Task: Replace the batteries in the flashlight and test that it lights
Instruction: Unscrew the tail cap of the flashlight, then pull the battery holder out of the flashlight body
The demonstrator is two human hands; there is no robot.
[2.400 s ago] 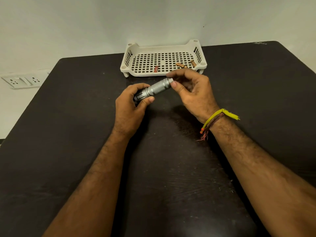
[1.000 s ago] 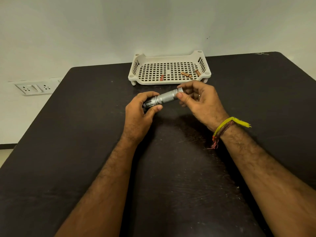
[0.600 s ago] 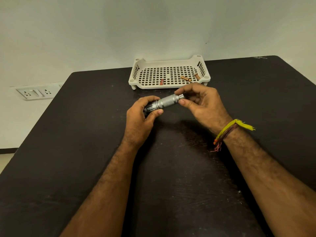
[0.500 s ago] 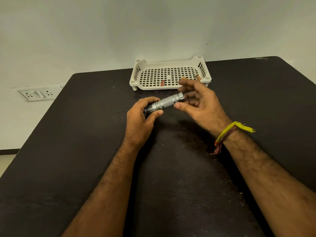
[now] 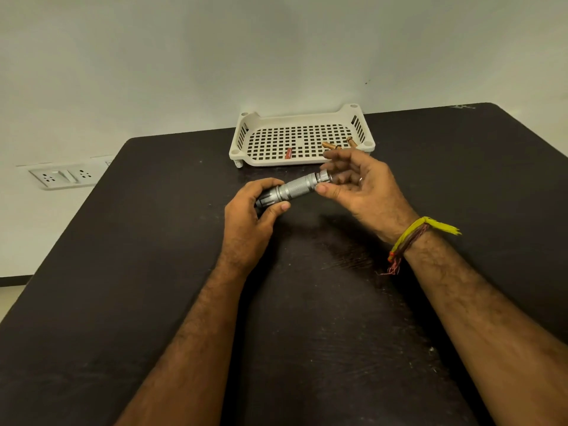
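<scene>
Flashlight (image 5: 293, 189) sits lifted just above the dark surface (image 5: 307, 333) at the centre of the frame, its silver body lying slantwise, head end down to the left and tail cap (image 5: 324, 176) up to the right. My left hand (image 5: 249, 222) wraps the head end, thumb and fingers clamped round it. My right hand (image 5: 365, 192) is at the tail, but its fingers (image 5: 335, 156) are now spread apart and blurred with motion; only the thumb tip rests against the body just below the cap, and I cannot tell whether any fingertip touches the cap itself.

That is the change: a moment ago those right fingers were pinched closed on the tail cap, and now they have let go and fanned open. I read it as a regrip between turns of unscrewing the cap. The cap looks seated on the body, with no gap that I can make out, so I judge the battery compartment not yet opened and the task early on.

Compared with the earliest frame, the flashlight and both hands keep nearly the same pose, while everything sits lower in the frame, so more wall shows. Behind the right hand, toward the upper middle, the white basket (image 5: 246, 155) holds three small batteries (image 5: 330, 145), seemingly unmoved.
</scene>
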